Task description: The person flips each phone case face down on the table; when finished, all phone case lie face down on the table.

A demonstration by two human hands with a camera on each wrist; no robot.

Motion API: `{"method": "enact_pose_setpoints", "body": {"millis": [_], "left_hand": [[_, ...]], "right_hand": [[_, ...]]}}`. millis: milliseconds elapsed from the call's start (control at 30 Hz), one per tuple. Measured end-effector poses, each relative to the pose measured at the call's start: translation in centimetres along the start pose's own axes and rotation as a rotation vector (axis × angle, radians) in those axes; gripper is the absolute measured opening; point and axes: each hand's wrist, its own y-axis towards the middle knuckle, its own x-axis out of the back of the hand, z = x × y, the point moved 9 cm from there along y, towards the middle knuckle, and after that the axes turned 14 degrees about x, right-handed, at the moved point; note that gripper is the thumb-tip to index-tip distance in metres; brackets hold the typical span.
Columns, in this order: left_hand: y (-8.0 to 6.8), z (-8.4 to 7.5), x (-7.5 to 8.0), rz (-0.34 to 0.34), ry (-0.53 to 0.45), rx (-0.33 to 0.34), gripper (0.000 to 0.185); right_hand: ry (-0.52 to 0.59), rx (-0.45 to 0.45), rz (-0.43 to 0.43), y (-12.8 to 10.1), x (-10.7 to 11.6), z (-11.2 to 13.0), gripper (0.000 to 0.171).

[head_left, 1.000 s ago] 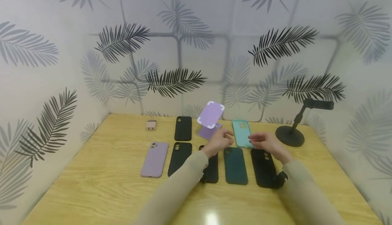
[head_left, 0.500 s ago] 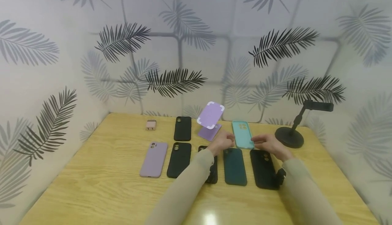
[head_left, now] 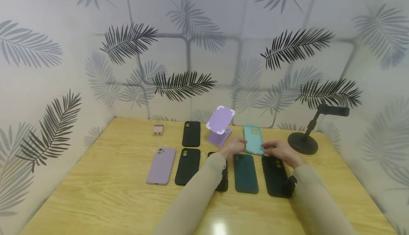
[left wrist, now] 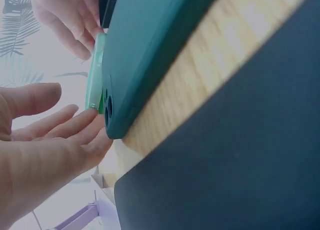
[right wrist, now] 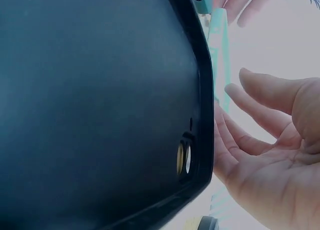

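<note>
A mint-green phone case (head_left: 253,141) lies on the table between my two hands. My left hand (head_left: 234,147) is at its left edge, and the left wrist view shows relaxed fingers (left wrist: 82,127) with the fingertips right at the mint case (left wrist: 95,77). From the other side my right hand (head_left: 279,151) touches the lower right edge with extended fingers; its thumb stands apart in the right wrist view. A dark green phone case (head_left: 245,173) lies nearer to me, below the left hand. Beside it, under my right wrist, is a black phone case (head_left: 274,176).
Left of these lie a black case (head_left: 224,178) partly hidden by my left sleeve, another black case (head_left: 186,165) and a lilac case (head_left: 161,166). Behind are a third black case (head_left: 191,134), a pink charger plug (head_left: 158,130), a purple phone stand (head_left: 219,121) and a black stand (head_left: 303,141).
Both hands have closed in slightly on the mint case from its two sides. The case has turned a little and sits straighter. The other cases and stands have stayed put.
</note>
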Motion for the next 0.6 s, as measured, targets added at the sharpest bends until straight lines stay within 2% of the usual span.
{"method": "enact_pose_setpoints", "body": {"millis": [167,333,600], "left_hand": [[0.0,-0.1,0.7,-0.086,-0.072,-0.005,0.042],[0.2,0.1,0.8,-0.088,-0.234,0.02,0.036],[0.2,-0.1,0.8,-0.119,-0.291,0.032,0.031]], "right_hand": [[0.037,-0.008,0.0,0.1,-0.3,0.2,0.043],[0.091,-0.009,-0.02,0.5,-0.5,0.2,0.046],[0.104,-0.027,-0.031,1.4,-0.8,0.6,0.045]]}}
